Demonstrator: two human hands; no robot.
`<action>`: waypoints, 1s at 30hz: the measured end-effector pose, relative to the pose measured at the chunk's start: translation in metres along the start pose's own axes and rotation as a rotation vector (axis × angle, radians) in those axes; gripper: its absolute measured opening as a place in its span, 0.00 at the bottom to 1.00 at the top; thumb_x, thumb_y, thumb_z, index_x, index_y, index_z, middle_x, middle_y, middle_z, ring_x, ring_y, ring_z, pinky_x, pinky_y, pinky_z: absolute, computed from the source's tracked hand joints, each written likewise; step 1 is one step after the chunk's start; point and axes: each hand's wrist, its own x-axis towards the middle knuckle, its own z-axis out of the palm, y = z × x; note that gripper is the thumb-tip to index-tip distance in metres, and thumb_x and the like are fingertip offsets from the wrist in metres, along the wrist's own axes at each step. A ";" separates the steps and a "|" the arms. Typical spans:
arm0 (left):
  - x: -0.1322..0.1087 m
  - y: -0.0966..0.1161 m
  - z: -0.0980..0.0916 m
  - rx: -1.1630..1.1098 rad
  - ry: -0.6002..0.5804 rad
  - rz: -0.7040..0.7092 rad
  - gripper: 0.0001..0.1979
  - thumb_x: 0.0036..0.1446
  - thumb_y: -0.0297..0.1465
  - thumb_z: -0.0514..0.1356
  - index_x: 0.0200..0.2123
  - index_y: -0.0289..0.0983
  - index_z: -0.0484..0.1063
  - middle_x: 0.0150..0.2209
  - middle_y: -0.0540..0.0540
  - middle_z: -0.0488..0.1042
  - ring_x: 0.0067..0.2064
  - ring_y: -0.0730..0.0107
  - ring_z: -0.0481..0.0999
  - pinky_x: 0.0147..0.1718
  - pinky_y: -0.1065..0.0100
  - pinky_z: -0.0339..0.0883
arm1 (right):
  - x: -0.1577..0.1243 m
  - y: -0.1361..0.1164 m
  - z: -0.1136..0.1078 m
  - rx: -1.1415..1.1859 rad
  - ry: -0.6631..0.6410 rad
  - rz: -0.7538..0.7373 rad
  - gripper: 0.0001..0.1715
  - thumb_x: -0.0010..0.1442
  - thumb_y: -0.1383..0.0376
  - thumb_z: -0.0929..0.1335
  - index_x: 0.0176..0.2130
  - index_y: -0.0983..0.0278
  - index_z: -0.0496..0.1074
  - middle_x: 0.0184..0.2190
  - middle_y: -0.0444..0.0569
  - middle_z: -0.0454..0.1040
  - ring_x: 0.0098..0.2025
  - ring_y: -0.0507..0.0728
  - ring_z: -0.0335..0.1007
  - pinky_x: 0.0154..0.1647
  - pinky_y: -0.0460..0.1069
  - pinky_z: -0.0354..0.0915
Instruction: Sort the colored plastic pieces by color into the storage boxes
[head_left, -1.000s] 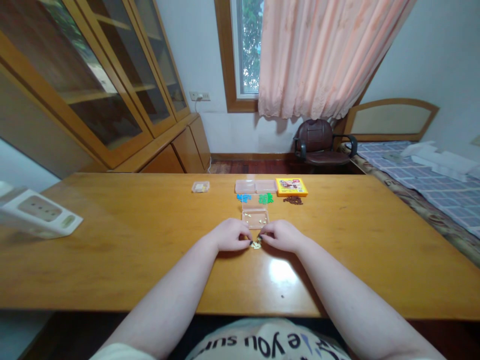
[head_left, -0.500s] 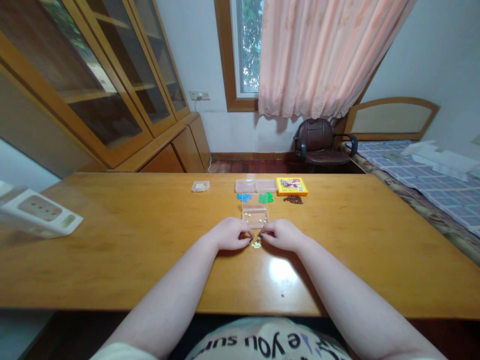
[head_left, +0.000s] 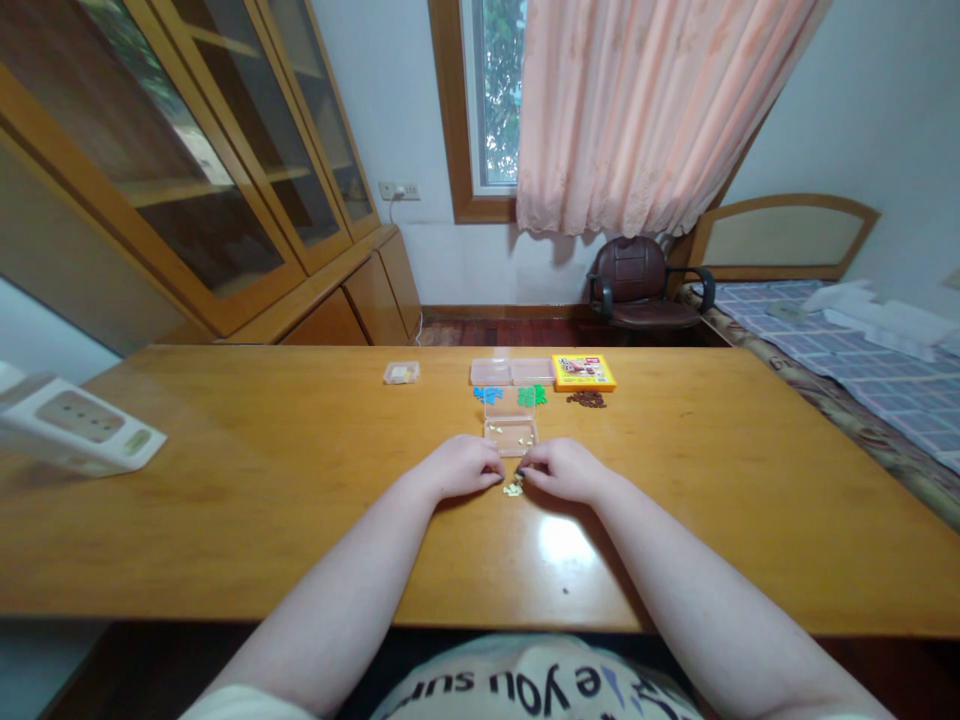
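Note:
Both of my hands rest on the wooden table (head_left: 225, 480), fingertips almost meeting over a small heap of pale yellow pieces (head_left: 513, 489). My left hand (head_left: 463, 467) is curled with its fingers pinched at the left side of the heap. My right hand (head_left: 564, 469) is curled the same way at the right side. What each pinch holds is too small to make out. Just beyond the fingertips stands an open clear plastic box (head_left: 511, 434) with a few yellow pieces in it.
Farther back lie blue pieces (head_left: 487, 395), green pieces (head_left: 532, 397), brown pieces (head_left: 586, 400), two clear lids (head_left: 510, 372), a yellow box (head_left: 583, 372) and a small clear box (head_left: 401, 373). A white power strip (head_left: 75, 432) sits at the far left.
Hardly anything has moved. My left fingertips have shifted slightly over the yellow heap; both hands stay in place.

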 end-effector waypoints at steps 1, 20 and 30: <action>0.000 0.000 0.000 0.003 0.000 -0.003 0.08 0.54 0.29 0.58 0.32 0.43 0.77 0.31 0.51 0.76 0.32 0.73 0.72 0.29 0.74 0.59 | 0.000 0.000 0.000 0.002 0.002 -0.002 0.13 0.58 0.63 0.63 0.36 0.62 0.77 0.31 0.48 0.78 0.32 0.53 0.70 0.33 0.45 0.58; 0.007 0.000 0.005 0.025 0.307 -0.161 0.08 0.57 0.30 0.56 0.34 0.38 0.75 0.33 0.47 0.75 0.35 0.70 0.72 0.34 0.71 0.62 | -0.001 -0.002 0.001 -0.008 -0.048 -0.012 0.16 0.57 0.64 0.64 0.42 0.58 0.77 0.38 0.46 0.79 0.37 0.55 0.73 0.37 0.46 0.62; -0.005 -0.004 -0.003 0.011 0.045 -0.015 0.06 0.54 0.31 0.59 0.33 0.43 0.76 0.33 0.51 0.75 0.34 0.72 0.73 0.32 0.73 0.60 | 0.001 0.001 0.002 -0.057 -0.066 -0.026 0.15 0.57 0.64 0.64 0.41 0.56 0.77 0.37 0.45 0.79 0.37 0.55 0.73 0.36 0.46 0.61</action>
